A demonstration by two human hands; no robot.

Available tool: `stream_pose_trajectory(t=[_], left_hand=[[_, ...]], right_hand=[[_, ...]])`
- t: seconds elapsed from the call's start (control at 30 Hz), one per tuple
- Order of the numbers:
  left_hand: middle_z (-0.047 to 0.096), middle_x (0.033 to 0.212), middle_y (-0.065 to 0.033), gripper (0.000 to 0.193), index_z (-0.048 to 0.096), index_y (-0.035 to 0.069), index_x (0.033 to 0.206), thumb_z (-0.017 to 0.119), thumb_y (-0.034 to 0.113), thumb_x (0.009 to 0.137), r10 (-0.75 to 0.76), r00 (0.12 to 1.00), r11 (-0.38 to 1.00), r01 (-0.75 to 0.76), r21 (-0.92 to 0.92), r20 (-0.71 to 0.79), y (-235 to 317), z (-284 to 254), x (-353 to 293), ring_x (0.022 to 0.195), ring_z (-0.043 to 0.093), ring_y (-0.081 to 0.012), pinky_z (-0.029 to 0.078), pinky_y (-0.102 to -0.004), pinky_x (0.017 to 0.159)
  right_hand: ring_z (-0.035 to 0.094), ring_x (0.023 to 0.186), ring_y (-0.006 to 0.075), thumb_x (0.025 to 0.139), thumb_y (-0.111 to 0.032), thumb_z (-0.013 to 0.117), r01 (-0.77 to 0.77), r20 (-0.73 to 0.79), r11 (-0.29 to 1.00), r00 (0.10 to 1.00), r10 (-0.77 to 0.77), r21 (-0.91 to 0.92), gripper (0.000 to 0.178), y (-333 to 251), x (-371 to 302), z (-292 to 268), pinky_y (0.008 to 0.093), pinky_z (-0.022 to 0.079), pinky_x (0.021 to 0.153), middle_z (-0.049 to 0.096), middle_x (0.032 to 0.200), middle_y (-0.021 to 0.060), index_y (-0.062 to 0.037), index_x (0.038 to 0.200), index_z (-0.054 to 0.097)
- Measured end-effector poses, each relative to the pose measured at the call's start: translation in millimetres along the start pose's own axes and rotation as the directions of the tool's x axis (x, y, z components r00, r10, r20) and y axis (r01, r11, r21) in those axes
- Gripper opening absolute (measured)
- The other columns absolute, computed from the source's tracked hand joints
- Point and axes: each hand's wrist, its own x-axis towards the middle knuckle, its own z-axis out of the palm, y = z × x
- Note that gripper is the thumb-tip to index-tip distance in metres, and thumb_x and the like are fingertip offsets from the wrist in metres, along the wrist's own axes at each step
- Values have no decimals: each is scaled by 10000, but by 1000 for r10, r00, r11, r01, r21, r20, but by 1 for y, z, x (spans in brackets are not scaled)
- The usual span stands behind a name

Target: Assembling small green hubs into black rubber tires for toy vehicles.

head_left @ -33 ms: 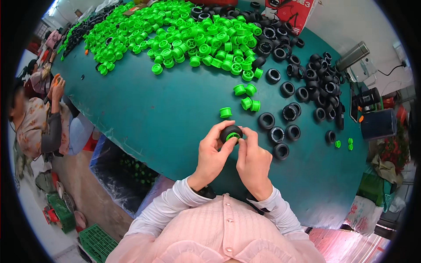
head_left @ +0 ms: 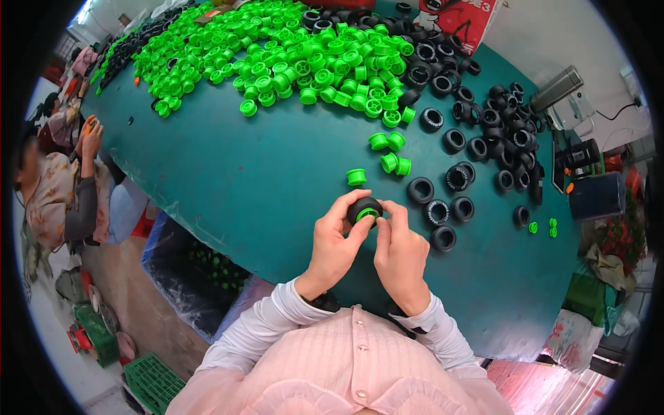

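Hands [head_left: 330, 247] practically unmoved, black tyre [head_left: 357, 206], green rim [head_left: 368, 211] between them

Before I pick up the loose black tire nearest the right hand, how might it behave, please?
The loose black tire is probably light for its size, given its open middle. Its matte, rubbery look suggests some give. Lying hole-up, it would likely slide rather than roll.

- The head camera, left of a side-by-side pair, looks down past the wearer's pink shirt front [head_left: 360, 356] at the lower edge.
- It faces forward across the green table [head_left: 242, 166], upright and unmirrored.
- The left hand [head_left: 335, 242] and right hand [head_left: 402, 254] are near, around mid-picture; the red poster [head_left: 465, 29] is farther off.
- Its wide fisheye bows the tabletop's edge.
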Motion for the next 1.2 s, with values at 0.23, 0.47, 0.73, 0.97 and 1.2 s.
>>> stream_pose_trajectory(t=[0.23, 0.47, 0.73, 0.97, 1.2], left_hand=[[699, 1015, -62, 388, 615, -14, 1297, 670, -31, 913, 23, 994, 906, -68, 419, 111, 16, -5, 7, 861, 644, -75, 544, -247, 752], [699, 1007, -54, 401, 604, -5, 1316, 638, -18, 917, -154, 956, 874, 15, 485, 249, 23, -18, 25, 864, 643, -91, 542, -256, 749], [645, 1082, -31, 322, 554, 28, 1280, 619, 29, 965, -128, 992, 962, 118, 247, 23, -3, -7, 1, 924, 610, -72, 518, -239, 762], [619, 1098, -39, 344, 535, 40, 1324, 597, 66, 987, -109, 994, 988, 108, 107, 0, 11, -14, -4, 950, 595, -98, 514, -274, 824], [649, 1203, -57, 353, 518, 37, 1334, 583, 20, 988, 2, 1000, 994, -5, 113, 25, -9, -7, -1, 1027, 612, -101, 520, -265, 853]], right_hand=[[669, 553, 236, 926, -58, 637, 99, -56, 986, 993, -108, -136, 293, -1, 0, 4, 371, 492, 495, 662, 665, 81, -21, 1213, 592], [671, 560, 227, 927, -77, 633, 176, -10, 974, 984, -179, -142, 287, 10, 1, 1, 378, 494, 491, 662, 671, 70, -32, 1209, 607], [687, 626, 363, 990, -52, 547, -78, 141, 993, 988, 64, 93, 278, 2, -2, -11, 414, 467, 528, 665, 714, 183, -83, 1262, 598], [562, 486, 183, 1017, -52, 497, -170, 164, 946, 978, 128, 275, 208, -1, 1, 5, 358, 398, 484, 560, 581, 84, -20, 1197, 599], [597, 511, 215, 1016, -82, 522, -200, 154, 953, 974, 168, 229, 193, -1, -1, 2, 370, 422, 501, 600, 628, 113, -42, 1182, 611]])
